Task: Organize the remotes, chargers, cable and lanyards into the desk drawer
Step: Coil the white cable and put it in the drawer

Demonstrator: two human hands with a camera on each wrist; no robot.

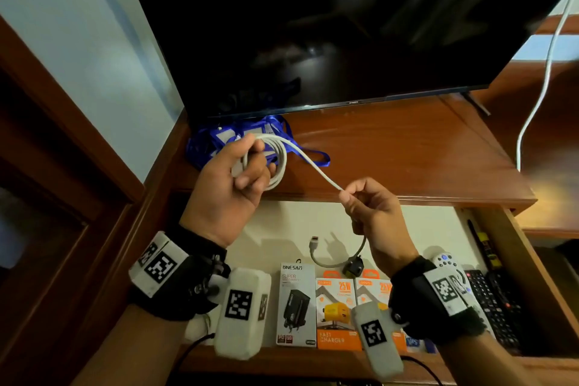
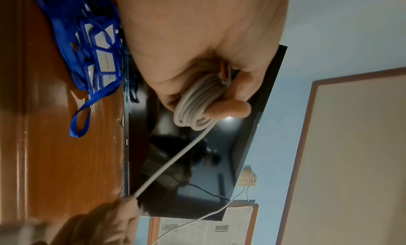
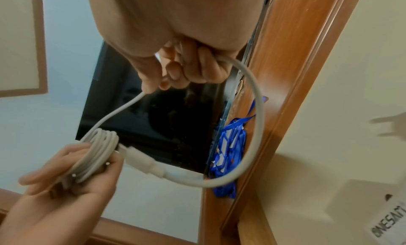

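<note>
Over the open drawer (image 1: 532, 276) the white cable (image 1: 275, 163) is mostly wound into a neat round coil of several turns. The left hand (image 1: 225, 185) holds that coil above the bench (image 1: 391, 147), fingers (image 2: 232, 108) curled through the loops with the thumb pressing them together. One strand leaves the coil and runs taut, down and rightward, to the right hand (image 1: 372, 213), which pinches it between thumb and forefinger while the other fingers (image 3: 206, 66) fold round it. Below that hand the loose tail curves down and ends in a white plug (image 1: 314, 243) hanging over the drawer floor.

Behind the left hand a heap of blue lanyards (image 1: 219, 141) lies on the bench under the television (image 1: 313, 25). In the drawer sit boxed chargers (image 1: 338, 307) side by side, with black remotes (image 1: 492, 301) at the right.

The left wrist view alone shows something orange (image 2: 224, 70) tucked against the coil inside the grip. The right wrist view alone shows the plug's metal tip (image 3: 123, 148) close to the coil.
</note>
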